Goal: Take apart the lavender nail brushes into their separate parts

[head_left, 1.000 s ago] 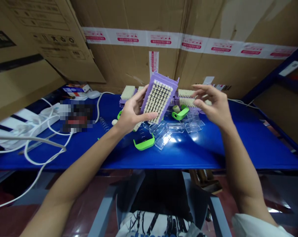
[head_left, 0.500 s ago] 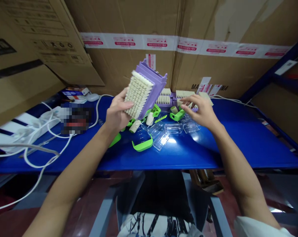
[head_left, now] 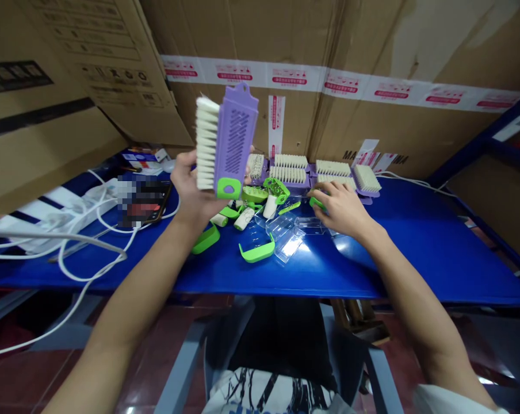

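Observation:
My left hand (head_left: 195,187) is closed around the lower part of a scrubbing brush (head_left: 237,129), held upright above the table. The brush has a purple body with slanted slots, cream bristles facing left and a green end piece with a hole (head_left: 229,188). Down at the table, my right hand (head_left: 344,206) has its fingers curled over a green plastic part (head_left: 317,203), mostly hidden beneath them. Nearby lie clear plastic pieces (head_left: 288,244), a green curved handle-like piece (head_left: 258,252) and white rollers (head_left: 244,219) with green parts.
Several more purple brushes (head_left: 289,168) stand bristles-up along the back of the blue table (head_left: 419,241). White cables (head_left: 81,276), a power strip (head_left: 70,213) and a phone (head_left: 159,201) occupy the left. Cardboard (head_left: 243,34) walls off the back.
The brush in my left hand has turned, so its slotted purple face now shows and its bristles point left. My right hand has lowered onto the green part.

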A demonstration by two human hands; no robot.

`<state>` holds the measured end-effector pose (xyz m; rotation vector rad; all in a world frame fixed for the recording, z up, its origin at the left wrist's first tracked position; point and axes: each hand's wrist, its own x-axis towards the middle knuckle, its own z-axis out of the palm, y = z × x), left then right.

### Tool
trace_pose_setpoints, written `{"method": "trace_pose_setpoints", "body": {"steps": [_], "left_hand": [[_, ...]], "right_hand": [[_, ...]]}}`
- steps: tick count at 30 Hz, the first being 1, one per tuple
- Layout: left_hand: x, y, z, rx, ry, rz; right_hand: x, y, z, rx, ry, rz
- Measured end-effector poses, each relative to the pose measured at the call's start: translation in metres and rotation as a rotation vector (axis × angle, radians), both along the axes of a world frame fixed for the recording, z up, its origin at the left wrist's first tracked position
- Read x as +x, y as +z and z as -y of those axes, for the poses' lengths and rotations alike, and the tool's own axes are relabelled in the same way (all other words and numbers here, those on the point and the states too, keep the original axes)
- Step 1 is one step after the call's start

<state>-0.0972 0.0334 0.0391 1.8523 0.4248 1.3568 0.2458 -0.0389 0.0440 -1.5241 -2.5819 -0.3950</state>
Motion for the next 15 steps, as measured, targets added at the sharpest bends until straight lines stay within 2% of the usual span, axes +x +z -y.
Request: {"method": "trace_pose_setpoints", "body": {"steps": [3,5,10,15], "left_hand": [[0.005,0.004,0.005,-0.268,-0.185,0.208],[0.013,0.007,0.016,-0.357,-0.164,0.234],[0.032,0.008,0.038,-0.313,-0.034,0.241],[0.041,-0.003,0.036,-0.178,0.128,0.274]], "right_hand": [[-0.016,0.007,-0.004,0.007,-0.167,0.012],[-0.028,0.009,-0.009,-0.019,-0.260,0.034],[-0.050,0.002,-0.013,-0.079,-0.359,0.008],[-0.056,-0.007,-0.010,-0.051,-0.419,-0.061]]}}
